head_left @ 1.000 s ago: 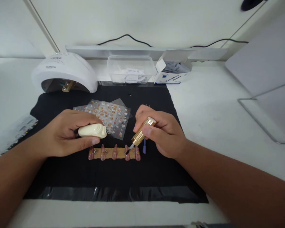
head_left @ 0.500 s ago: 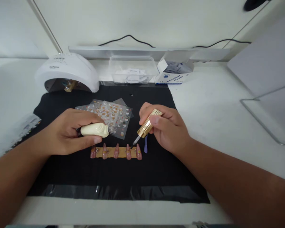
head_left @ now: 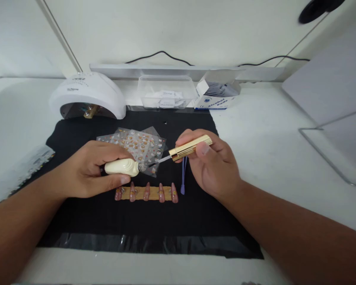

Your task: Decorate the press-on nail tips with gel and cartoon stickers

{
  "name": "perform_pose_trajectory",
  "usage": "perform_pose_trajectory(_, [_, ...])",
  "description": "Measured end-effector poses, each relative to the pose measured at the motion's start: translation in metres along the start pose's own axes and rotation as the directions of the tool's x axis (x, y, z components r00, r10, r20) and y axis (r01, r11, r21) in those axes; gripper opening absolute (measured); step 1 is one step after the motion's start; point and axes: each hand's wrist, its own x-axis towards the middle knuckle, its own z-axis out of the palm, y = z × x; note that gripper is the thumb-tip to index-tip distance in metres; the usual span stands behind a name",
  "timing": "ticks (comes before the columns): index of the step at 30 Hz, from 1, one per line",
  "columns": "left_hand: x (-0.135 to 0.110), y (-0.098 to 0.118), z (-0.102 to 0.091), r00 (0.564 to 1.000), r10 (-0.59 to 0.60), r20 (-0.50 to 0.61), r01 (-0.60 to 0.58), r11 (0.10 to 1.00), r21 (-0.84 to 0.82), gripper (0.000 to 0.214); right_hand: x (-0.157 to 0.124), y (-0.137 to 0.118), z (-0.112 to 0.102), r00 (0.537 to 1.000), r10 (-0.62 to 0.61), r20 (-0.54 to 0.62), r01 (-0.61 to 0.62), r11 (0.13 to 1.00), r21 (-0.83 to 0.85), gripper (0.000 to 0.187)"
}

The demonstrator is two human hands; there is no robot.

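Note:
A cream nail polish bottle (head_left: 122,167) lies tilted sideways in my left hand (head_left: 90,170), its neck pointing right. My right hand (head_left: 213,162) is closed around a gold-capped nail polish brush (head_left: 190,147). The dark bristles are close to the bottle's mouth; whether they touch it I cannot tell. Below both hands, several pinkish, glossy false nails (head_left: 146,191) stand in a row across a tan strip (head_left: 139,193). Thin purple tweezers or a similar slim tool (head_left: 183,182) lie beside my right hand. Clear sticker sheets (head_left: 139,144) are fanned out behind the bottle.
A black mat (head_left: 142,225) covers the middle of the white table. Along the back are a white nail lamp (head_left: 89,93), a clear plastic box (head_left: 166,93) with white packets, and an alcohol pads box (head_left: 216,97). A metal-framed stand (head_left: 329,154) is at right.
My right hand has lifted the brush from the nail at the right part of the row and swung its tip left to the bottle's neck. The view has shifted slightly.

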Motion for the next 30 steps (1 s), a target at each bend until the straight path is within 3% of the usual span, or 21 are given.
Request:
perform_pose_trajectory(8, [0.0021,0.0016,0.0017,1.000,-0.008,-0.003,0.008,1.000,-0.019,0.005,-0.0026,0.0030,0.0021,0.999,0.017,0.033,-0.016,0.999,-0.040,0.029])
perform_pose_trajectory(11, [0.0009,0.0007,0.0045,0.999,-0.034,-0.002,0.034,0.999,-0.034,0.004,-0.0053,0.0028,0.0026,0.996,-0.041,0.073,0.048,0.994,-0.100,0.023])
perform_pose_trajectory(14, [-0.0003,0.0005,0.0076,0.998,-0.055,-0.011,0.055,0.997,-0.046,0.005,-0.0047,-0.0002,0.0040,0.986,-0.087,0.142,0.126,0.948,-0.292,0.025])
perform_pose_trajectory(17, [0.0002,0.0014,0.0087,1.000,-0.027,-0.013,0.027,0.998,-0.048,0.005,-0.0002,-0.0038,0.0067,0.953,-0.122,0.279,0.243,0.857,-0.454,0.024])
perform_pose_trajectory(20, [0.0017,0.0025,0.0074,1.000,-0.005,0.013,0.005,0.999,-0.046,0.007,0.0032,-0.0059,0.0085,0.924,-0.133,0.358,0.303,0.825,-0.476,0.019])
perform_pose_trajectory(23, [0.0022,0.0033,0.0057,1.000,0.001,0.022,0.000,0.999,-0.054,0.008,0.0013,-0.0058,0.0074,0.958,-0.073,0.278,0.195,0.876,-0.442,0.021])
perform_pose_trajectory(27, [0.0012,0.0043,0.0049,1.000,-0.023,0.016,0.024,0.998,-0.049,0.008,-0.0029,-0.0035,0.0031,0.995,0.043,0.088,-0.022,0.974,-0.227,0.028])
perform_pose_trajectory(30, [0.0017,0.0054,0.0039,0.999,-0.038,0.014,0.038,0.999,-0.033,0.008,-0.0016,-0.0026,0.0008,0.999,0.040,-0.001,-0.040,0.994,-0.105,0.029])
